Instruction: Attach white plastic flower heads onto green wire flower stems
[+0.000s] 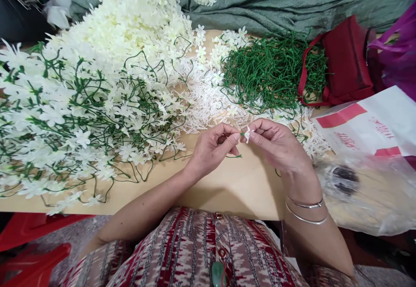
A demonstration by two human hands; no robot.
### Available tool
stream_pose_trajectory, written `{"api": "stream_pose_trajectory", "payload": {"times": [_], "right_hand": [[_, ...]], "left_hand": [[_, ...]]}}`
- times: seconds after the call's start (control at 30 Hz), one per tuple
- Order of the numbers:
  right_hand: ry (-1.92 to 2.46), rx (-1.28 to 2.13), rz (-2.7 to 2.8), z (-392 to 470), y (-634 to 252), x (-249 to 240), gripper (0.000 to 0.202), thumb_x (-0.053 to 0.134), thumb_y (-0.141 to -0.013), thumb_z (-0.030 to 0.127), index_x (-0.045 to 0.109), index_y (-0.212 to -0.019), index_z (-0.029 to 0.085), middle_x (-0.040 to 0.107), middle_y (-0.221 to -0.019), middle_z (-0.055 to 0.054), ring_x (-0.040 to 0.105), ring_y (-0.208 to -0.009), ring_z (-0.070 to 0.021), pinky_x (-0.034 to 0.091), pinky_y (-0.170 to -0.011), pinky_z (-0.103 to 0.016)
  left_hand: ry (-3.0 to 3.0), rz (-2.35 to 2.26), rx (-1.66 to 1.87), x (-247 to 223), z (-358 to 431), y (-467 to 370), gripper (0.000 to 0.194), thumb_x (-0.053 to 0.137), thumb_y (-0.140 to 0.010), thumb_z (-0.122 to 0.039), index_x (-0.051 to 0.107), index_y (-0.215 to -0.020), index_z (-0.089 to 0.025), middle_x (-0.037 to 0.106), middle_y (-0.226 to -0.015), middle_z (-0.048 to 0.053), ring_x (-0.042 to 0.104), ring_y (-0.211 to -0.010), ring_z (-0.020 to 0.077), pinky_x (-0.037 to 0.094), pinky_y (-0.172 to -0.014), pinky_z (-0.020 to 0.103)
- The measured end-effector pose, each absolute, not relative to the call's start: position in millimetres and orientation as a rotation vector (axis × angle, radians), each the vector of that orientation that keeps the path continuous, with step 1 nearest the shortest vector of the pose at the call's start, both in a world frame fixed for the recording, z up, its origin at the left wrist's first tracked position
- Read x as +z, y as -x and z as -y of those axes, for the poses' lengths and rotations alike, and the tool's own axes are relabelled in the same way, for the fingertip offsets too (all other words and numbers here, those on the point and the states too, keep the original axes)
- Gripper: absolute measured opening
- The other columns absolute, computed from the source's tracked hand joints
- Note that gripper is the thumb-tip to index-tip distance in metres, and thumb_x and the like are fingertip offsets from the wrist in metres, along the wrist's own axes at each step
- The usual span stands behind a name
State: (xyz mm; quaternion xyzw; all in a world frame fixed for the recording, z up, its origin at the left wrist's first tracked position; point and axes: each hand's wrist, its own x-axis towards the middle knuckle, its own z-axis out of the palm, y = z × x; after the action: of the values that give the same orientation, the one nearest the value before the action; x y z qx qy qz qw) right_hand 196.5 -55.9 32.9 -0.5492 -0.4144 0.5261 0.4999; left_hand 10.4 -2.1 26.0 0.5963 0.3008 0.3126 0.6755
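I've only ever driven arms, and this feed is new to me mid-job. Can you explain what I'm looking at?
There is no machine here, just a person's bare hands. The only picture comes from a camera worn on the head, looking forward and down.

The left hand pinches a thin green stem. The right hand pinches a small white piece right beside it.

On the table, white flowers on green stems lie at left, with a heap of white blossoms behind. Thin white strands cover the middle; a green pile sits farther right, against a red bag.
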Motion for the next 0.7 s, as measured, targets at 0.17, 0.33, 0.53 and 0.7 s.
{"api": "stream_pose_trajectory", "payload": {"times": [0.17,0.33,0.53,0.7], "right_hand": [[1.343,1.311,0.999,55.2,-195.1,33.5,0.035,0.090,-0.075,0.054,0.071,-0.078,0.025,0.063,-0.073,0.002,0.054,-0.068,-0.0136,0.046,-0.064,-0.028],[1.354,1.360,1.061,51.9,-197.2,25.8,0.035,0.088,-0.075,0.058,0.071,-0.079,0.026,0.065,-0.071,0.001,0.056,-0.066,-0.0157,0.048,-0.062,-0.030],[1.353,1.402,1.051,49.4,-198.2,24.4,0.034,0.088,-0.076,0.055,0.071,-0.077,0.026,0.065,-0.069,0.002,0.055,-0.064,-0.0145,0.047,-0.061,-0.028],[1.335,1.393,1.044,48.1,-194.5,24.4,0.035,0.087,-0.077,0.056,0.070,-0.077,0.025,0.063,-0.069,0.003,0.054,-0.063,-0.0135,0.047,-0.062,-0.029]], "left_hand": [[-1.359,-0.706,0.674,14.6,5.0,-10.2,0.041,0.067,-0.097,-0.058,0.062,-0.091,-0.018,0.072,-0.076,0.001,0.078,-0.069,0.0148,0.061,-0.065,0.024],[-1.273,-0.704,0.685,3.7,8.6,-11.0,0.049,0.068,-0.093,-0.065,0.063,-0.091,-0.017,0.076,-0.087,0.005,0.080,-0.073,0.0167,0.063,-0.067,0.025],[-1.358,-0.747,0.706,-1.9,11.5,-10.4,0.045,0.063,-0.098,-0.062,0.064,-0.094,-0.017,0.077,-0.085,0.005,0.080,-0.073,0.0170,0.062,-0.070,0.027],[-1.340,-0.752,0.726,-5.9,11.7,-10.5,0.044,0.063,-0.099,-0.061,0.062,-0.094,-0.018,0.076,-0.085,0.004,0.079,-0.072,0.0163,0.061,-0.069,0.027]]}}
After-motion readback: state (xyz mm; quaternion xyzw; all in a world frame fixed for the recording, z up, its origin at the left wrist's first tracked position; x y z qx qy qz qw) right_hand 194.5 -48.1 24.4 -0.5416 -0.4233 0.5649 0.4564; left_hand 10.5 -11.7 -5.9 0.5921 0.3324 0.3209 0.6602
